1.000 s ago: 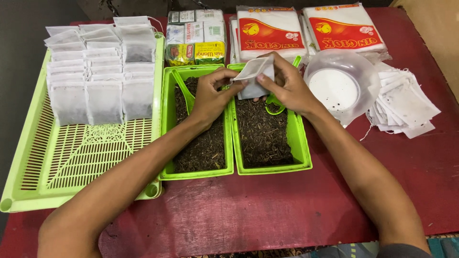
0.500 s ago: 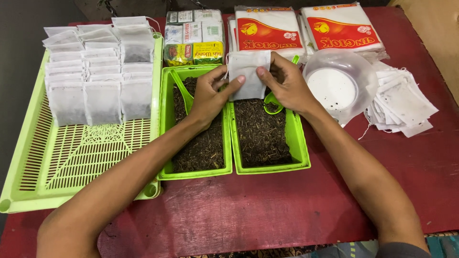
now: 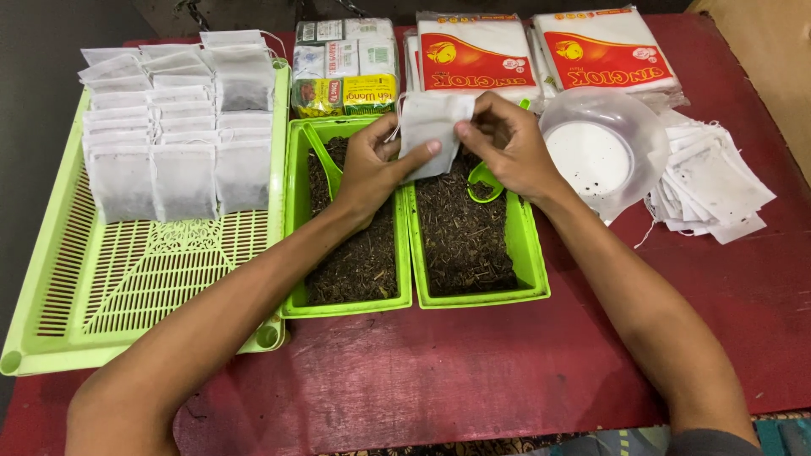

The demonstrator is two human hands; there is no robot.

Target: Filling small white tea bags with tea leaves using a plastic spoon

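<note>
While both hands pinch it from either side, a white filter pouch (image 3: pixel 429 135) hangs above two green tubs (image 3: pixel 473 245) of dark loose tea on a red table (image 3: pixel 473 371). Left hand (image 3: pixel 372 169) grips its lower edge, right hand (image 3: pixel 507 148) its top corner. Left of the tubs, filled pouches (image 3: pixel 169 143) line a green slotted tray (image 3: pixel 144 279).

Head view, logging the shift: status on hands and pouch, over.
Left hand and right hand both pinching white pouch. Pouch held above the two green trays of loose tea. Green scoop under right hand; nothing blocking.
</note>
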